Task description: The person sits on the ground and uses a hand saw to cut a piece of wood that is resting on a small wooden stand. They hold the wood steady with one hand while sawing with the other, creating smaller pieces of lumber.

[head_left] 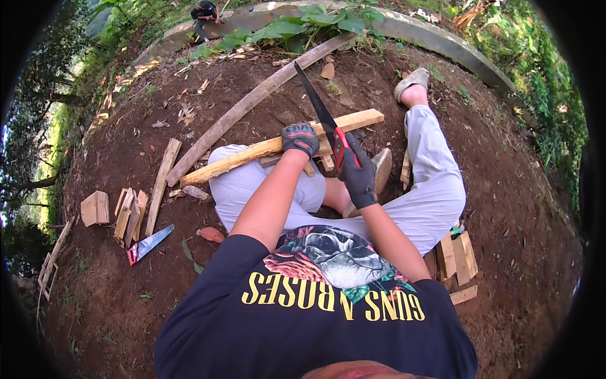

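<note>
My left hand [300, 139], in a dark grey glove with red trim, is closed over a long pale wooden beam [243, 159]. The beam lies slantwise across my bent left leg, its right end rising away from me. In my gloved right hand [358, 172] is the red and black handle of a handsaw [320, 103]. Its long dark blade points up and away, crossing the beam just right of my left hand. Whether its teeth touch the wood, I cannot tell. Short wood pieces [327, 163] sit under the beam.
A long weathered plank [252, 101] lies on the soil beyond the beam. To the left are a second handsaw [150, 244] with a silver-blue blade and cut wood blocks [130, 215]. More blocks [464, 258] lie at my right. A person [205, 16] sits by the far curb [435, 44].
</note>
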`<move>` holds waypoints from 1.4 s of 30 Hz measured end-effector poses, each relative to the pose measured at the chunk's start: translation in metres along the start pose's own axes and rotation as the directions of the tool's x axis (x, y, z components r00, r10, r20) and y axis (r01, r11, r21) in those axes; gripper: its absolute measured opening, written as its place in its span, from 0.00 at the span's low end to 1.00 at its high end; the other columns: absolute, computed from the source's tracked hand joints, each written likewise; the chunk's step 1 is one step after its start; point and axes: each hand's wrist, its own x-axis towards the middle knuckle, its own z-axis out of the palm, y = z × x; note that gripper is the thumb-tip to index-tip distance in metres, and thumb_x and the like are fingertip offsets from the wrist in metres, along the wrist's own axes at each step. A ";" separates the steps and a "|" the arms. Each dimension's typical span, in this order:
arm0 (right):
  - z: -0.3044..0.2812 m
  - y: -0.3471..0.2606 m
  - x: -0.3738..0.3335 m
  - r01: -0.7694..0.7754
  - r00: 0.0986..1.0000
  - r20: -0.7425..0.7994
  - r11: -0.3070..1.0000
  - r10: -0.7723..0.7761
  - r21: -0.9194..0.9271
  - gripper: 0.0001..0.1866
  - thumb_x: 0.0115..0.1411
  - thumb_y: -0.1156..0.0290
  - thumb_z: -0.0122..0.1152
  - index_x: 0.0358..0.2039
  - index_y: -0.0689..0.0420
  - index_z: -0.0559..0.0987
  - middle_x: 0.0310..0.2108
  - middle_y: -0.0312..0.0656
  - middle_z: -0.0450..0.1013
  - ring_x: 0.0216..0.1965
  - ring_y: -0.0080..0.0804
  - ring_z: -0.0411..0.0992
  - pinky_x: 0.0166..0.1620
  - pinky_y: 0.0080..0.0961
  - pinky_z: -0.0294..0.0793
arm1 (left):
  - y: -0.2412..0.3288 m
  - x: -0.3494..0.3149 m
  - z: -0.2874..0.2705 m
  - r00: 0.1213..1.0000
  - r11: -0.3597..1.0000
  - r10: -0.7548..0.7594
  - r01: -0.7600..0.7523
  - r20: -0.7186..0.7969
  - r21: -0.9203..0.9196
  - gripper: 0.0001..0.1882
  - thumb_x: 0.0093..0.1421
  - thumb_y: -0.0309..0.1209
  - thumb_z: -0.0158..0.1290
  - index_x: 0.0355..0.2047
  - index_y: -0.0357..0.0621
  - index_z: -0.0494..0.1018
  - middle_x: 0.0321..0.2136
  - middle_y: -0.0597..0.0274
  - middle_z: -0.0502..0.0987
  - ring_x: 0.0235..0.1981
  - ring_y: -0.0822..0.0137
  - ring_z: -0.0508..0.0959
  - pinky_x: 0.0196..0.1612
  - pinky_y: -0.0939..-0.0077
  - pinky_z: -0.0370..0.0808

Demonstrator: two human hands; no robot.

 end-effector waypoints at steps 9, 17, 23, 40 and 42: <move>-0.083 -0.034 -0.107 0.001 0.999 0.053 0.974 0.012 -0.226 0.24 0.73 0.63 0.55 0.66 0.56 0.79 0.41 0.51 0.84 0.23 0.25 0.77 0.31 0.29 0.78 | -0.003 -0.006 -0.012 1.000 0.999 0.005 -0.004 0.023 -0.035 0.17 0.63 0.39 0.51 0.45 0.47 0.85 0.46 0.53 0.86 0.49 0.54 0.85 0.51 0.53 0.79; -0.035 -0.044 -0.046 0.308 0.951 0.036 0.923 -0.308 -0.232 0.21 0.72 0.67 0.58 0.62 0.57 0.81 0.55 0.55 0.82 0.55 0.45 0.82 0.58 0.36 0.78 | -0.002 0.005 -0.046 0.989 1.000 0.007 -0.003 0.150 -0.027 0.20 0.64 0.40 0.51 0.50 0.50 0.86 0.52 0.51 0.85 0.55 0.53 0.85 0.57 0.57 0.80; -0.025 -0.068 -0.029 0.226 0.974 0.041 0.945 -0.223 -0.238 0.22 0.71 0.66 0.58 0.63 0.57 0.81 0.54 0.54 0.83 0.53 0.43 0.83 0.56 0.34 0.79 | -0.005 0.011 -0.057 0.970 0.997 -0.022 0.039 0.241 -0.066 0.23 0.64 0.41 0.51 0.55 0.49 0.84 0.57 0.51 0.83 0.58 0.53 0.83 0.59 0.55 0.79; -0.044 -0.030 -0.034 0.258 0.964 0.029 0.914 -0.263 -0.312 0.22 0.73 0.63 0.58 0.62 0.60 0.80 0.52 0.55 0.83 0.49 0.49 0.85 0.51 0.37 0.81 | -0.001 0.004 -0.040 0.996 0.999 0.029 -0.025 0.084 -0.040 0.20 0.63 0.40 0.51 0.49 0.50 0.86 0.51 0.51 0.86 0.54 0.53 0.85 0.56 0.54 0.80; -0.018 -0.013 0.002 0.301 0.949 -0.002 0.906 -0.316 -0.299 0.23 0.73 0.61 0.58 0.63 0.59 0.80 0.51 0.55 0.83 0.50 0.48 0.84 0.52 0.37 0.81 | 0.001 0.005 -0.050 0.991 0.999 0.034 -0.029 0.132 -0.038 0.21 0.63 0.40 0.50 0.49 0.50 0.86 0.52 0.51 0.85 0.54 0.53 0.85 0.56 0.55 0.80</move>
